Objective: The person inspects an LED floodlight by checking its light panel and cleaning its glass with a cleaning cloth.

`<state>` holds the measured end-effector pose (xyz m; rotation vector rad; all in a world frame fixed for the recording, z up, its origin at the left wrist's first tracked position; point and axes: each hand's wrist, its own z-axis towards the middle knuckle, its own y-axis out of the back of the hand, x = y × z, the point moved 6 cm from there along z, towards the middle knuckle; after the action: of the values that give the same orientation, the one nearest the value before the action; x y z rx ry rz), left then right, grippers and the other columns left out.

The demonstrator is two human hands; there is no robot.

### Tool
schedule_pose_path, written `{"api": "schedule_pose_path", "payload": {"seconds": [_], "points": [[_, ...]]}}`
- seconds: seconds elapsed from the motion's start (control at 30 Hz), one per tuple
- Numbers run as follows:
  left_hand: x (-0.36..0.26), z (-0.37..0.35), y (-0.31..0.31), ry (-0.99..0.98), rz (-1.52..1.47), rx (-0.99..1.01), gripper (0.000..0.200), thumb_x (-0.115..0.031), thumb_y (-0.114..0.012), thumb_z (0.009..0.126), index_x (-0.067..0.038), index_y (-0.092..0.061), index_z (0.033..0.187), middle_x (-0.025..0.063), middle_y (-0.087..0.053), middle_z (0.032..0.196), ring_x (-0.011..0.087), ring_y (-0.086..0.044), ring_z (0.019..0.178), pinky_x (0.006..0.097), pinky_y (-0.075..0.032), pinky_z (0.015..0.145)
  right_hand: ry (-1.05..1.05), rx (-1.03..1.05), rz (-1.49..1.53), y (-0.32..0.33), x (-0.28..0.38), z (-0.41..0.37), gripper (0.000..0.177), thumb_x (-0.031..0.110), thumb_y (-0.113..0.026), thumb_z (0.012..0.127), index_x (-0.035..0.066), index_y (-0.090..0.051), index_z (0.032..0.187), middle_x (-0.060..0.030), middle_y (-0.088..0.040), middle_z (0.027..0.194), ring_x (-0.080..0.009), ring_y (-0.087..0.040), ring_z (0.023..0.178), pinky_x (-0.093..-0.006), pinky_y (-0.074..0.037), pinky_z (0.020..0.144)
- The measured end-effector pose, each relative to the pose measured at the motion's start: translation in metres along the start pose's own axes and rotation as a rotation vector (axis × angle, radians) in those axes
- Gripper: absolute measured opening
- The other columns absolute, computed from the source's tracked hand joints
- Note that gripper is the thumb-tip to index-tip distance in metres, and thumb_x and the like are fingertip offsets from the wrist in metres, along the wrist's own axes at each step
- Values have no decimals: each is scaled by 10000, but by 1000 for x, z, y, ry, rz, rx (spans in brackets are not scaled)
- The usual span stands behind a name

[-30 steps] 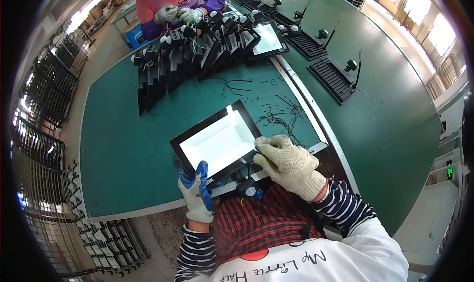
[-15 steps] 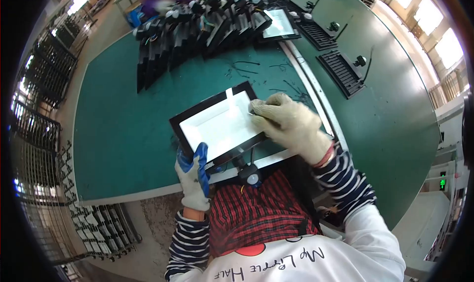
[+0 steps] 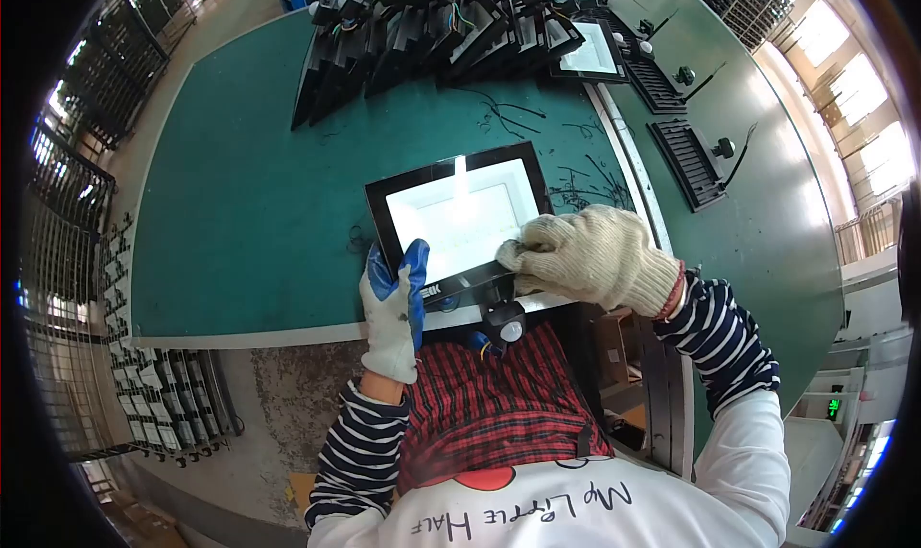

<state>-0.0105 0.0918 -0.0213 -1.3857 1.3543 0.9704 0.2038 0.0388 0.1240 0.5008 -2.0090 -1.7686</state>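
Observation:
A black-framed flat lamp (image 3: 460,212) with a bright white panel is tilted above the near edge of the green table. A black sensor with a white dome (image 3: 507,322) hangs from its lower edge. My left hand (image 3: 391,303), in a white glove with blue coating, grips the lamp's lower left corner between thumb and fingers. My right hand (image 3: 585,255), in a cream knitted glove, is closed at the lamp's lower right; its fingertips press together on the panel's edge, and anything between them is hidden.
Many black lamps with sensors (image 3: 422,44) stand packed at the table's far side. Another lamp (image 3: 590,51) lies face up beside them. Loose black ties (image 3: 576,183) are scattered on the green tabletop (image 3: 230,193). Finned housings (image 3: 689,162) lie right of the metal rail (image 3: 638,169).
The lamp has shifted right in view and levelled somewhat. My right hand has moved from its right edge down to the lower right corner. The camera view has shifted too.

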Motion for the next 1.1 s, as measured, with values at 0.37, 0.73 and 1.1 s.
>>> {"api": "schedule_pose_path", "payload": {"seconds": [0.37,0.73,1.1], "points": [[-15,-7,-11,-50,-54,36,675,-310,-659,981,26,-340,1472,157,-567,1307,226,-612,1122,326,-493,1020,-37,83,33,-7,5,16,324,416,-668,901,198,-645,1140,-15,-662,1024,-161,-711,815,-322,-612,650],[-25,-4,-21,-125,-269,235,615,-193,-642,992,-23,-325,1490,123,-516,1376,194,-582,1175,305,-491,1018,-301,-259,42,8,-25,-17,356,441,-639,932,229,-657,1218,-67,-656,1071,-262,-709,871,-384,-594,692],[-32,-4,-27,-41,-290,216,478,34,-709,874,28,-524,1315,88,-623,1222,166,-622,1107,297,-506,1000,-571,-151,209,21,-1,36,363,458,-506,984,314,-550,1314,-70,-597,1264,-366,-689,998,-496,-569,789]]}}
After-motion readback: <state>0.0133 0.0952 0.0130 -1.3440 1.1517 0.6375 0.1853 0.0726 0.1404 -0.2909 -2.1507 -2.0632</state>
